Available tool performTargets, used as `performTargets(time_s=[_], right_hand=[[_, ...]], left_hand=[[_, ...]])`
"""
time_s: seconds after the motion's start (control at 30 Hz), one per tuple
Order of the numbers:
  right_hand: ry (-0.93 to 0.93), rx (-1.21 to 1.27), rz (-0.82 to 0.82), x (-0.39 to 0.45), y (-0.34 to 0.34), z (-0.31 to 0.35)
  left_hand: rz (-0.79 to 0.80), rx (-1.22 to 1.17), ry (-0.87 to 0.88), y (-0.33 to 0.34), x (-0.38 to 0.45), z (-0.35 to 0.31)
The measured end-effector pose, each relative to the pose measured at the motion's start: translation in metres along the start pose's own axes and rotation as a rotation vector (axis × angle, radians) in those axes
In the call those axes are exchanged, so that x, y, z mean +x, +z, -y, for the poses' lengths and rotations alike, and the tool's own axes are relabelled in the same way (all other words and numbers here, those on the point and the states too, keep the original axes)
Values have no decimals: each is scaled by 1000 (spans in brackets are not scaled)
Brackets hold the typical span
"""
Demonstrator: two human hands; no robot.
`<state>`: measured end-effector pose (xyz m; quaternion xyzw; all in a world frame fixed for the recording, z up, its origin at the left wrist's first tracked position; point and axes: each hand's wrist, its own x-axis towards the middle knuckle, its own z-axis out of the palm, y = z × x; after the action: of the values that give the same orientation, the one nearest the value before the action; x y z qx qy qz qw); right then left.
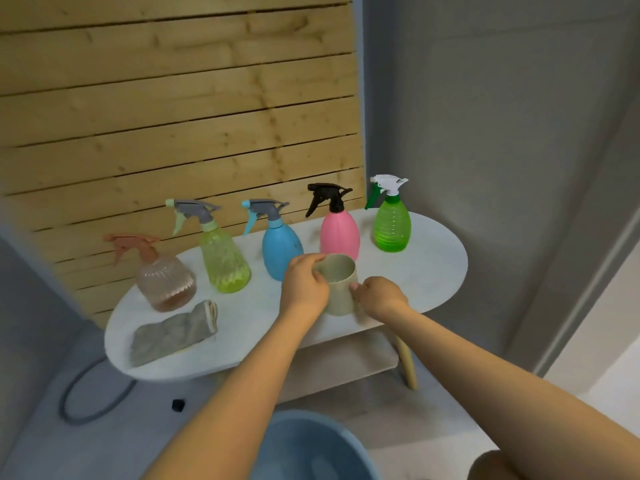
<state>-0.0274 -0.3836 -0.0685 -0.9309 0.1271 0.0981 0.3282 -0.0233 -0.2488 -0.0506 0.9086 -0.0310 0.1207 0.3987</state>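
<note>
Only the head cam here, so one view to go on.

The beige cup (337, 287) is at the near edge of the white oval table (436, 261), around 6 o'clock on the tabletop. I honestly can't tell if its base is on the surface or just off it. The left hand (304, 284) has its fingers wrapped over the rim and the cup's 9 o'clock side, a proper closed hold. The right hand (379, 296) is curled tight against the 3 o'clock side with the thumb on the wall. There may be a handle under there, but it's hidden. So both hands are on the cup and neither is loose.

From the cup, the blue bottle (280, 251) is at 10 o'clock, just beside the left hand's knuckles. The pink bottle (339, 233) is at 12, right behind the rim. The green bottle (392, 226) is at 1 and the yellow bottle (223, 261) at 9. The grey cloth (173, 336) lies at 8 and the blue basin (304, 445) is on the floor at 6.

My read is that the cup is being picked up or steadied. If I were calling it, I'd lift straight up and keep it level, then pull toward 6 o'clock, away from the pink and blue triggers. I'd let one hand take the weight before the other lets go.
</note>
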Motion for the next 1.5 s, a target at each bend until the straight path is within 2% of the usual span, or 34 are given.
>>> performTargets(time_s=[0.13,0.23,0.3,0.37,0.43,0.57,0.7,0.73,0.83,0.93,1.0,1.07,1.17,1.23,1.3,1.4,1.5], right_hand=[[-68,19,-20,-14,11,22],[-155,47,-45,-30,29,42],[-193,111,-70,-39,40,51],[-218,150,-94,-46,52,61],[-244,168,-110,-49,65,70],[-264,198,-163,-50,74,80],[-297,117,-223,-48,74,82],[-311,108,-222,-48,78,82],[-327,88,-208,-44,88,83],[-327,78,-210,-37,88,85],[-329,79,-234,-33,82,83],[-319,84,-260,-29,77,79],[-303,79,-285,-24,69,74],[-304,70,-284,-24,68,73],[-294,57,-286,-25,67,70],[-290,62,-311,-24,62,66],[-260,78,-360,-20,49,54]], left_hand=[[-72,84,-89,-40,-6,42],[-115,249,-208,-79,-17,98],[-42,361,-299,-100,-24,135],[108,501,-409,-117,-29,170],[202,611,-442,-125,-28,193],[158,636,-331,-116,-29,199],[220,666,-16,-110,-57,195],[250,662,0,-116,-60,199],[228,675,-147,-141,-41,224],[45,651,-383,-144,-24,239],[-17,613,-433,-125,-23,229],[13,624,-381,-102,-29,206],[109,673,-154,-81,-51,179],[159,684,-77,-87,-55,180],[182,698,-141,-97,-43,189],[86,639,-308,-91,-17,194],[107,621,-277,-56,-11,169]])
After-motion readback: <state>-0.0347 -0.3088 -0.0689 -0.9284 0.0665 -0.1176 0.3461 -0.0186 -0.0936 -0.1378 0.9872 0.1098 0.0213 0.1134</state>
